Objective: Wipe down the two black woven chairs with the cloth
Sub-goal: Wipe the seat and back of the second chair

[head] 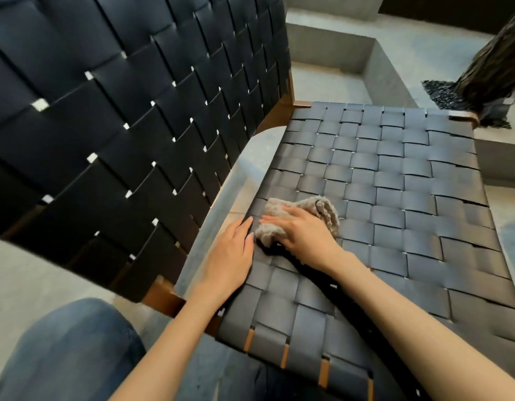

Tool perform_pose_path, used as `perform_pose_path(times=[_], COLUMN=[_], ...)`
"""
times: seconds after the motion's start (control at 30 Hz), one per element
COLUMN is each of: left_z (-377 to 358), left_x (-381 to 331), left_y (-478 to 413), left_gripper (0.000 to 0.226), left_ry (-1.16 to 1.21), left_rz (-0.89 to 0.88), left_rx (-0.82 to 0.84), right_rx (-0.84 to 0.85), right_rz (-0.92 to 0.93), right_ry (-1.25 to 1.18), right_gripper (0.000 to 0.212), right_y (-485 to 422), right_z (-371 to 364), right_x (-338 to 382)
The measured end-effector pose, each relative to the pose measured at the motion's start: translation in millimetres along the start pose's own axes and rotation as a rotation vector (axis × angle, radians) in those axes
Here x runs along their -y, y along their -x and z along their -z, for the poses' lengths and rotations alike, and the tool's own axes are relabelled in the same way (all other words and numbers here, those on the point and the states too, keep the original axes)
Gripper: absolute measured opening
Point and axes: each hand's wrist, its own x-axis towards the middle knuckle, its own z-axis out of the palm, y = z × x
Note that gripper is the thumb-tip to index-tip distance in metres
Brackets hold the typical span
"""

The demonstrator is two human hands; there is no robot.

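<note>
One black woven chair fills the view: its seat [395, 198] of flat interlaced straps on a brown wooden frame lies in front of me, and its woven backrest [120, 111] rises at the left. A crumpled beige cloth [322, 211] lies on the seat near its rear left edge. My right hand [302, 233] presses flat on the cloth with fingers stretched out to the left. My left hand [233, 253] rests flat on the seat just left of the cloth, fingertips beside it. Only this one chair is in view.
My knee in blue jeans [71, 348] is at the lower left. Grey concrete floor and steps [337, 53] lie behind the chair. A dark fringed object [490, 68] and black pebbles [441, 91] sit at the upper right.
</note>
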Motion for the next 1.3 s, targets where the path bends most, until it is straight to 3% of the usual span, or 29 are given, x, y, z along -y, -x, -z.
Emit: perform_pose_path(times=[0.3,0.5,0.63,0.83,1.3], left_z=[16.5,21.5,19.5,11.3,-33.7], left_x=[3.5,3.4,3.8,-2.2,-37.9], left_y=[18.3,19.5,17.7,9.5,-114.8], left_gripper=[0.034,0.032,0.032,0.032,0.048], left_ry=[0.147,0.334,0.264,0.01,-0.092], left_rz=[0.11,0.25,0.247,0.111,0.001], left_rx=[-0.155,-0.265,-0.3,-0.276,-0.048], right_rx=[0.001,0.01,0.001,-0.058,-0.187], right_rz=[0.164,0.17,0.187,0.087,-0.178], right_ry=[0.019,0.106,0.117,0.145,0.213], right_gripper=[0.048,0.048,0.046,0.042,0.046], right_y=[62.4,24.0,-9.7,-60.7,-180.2], right_z=[-18.7,-20.3,-26.0,-21.7,27.5], right_x=[52.3,47.0,38.5,0.6,-145.4])
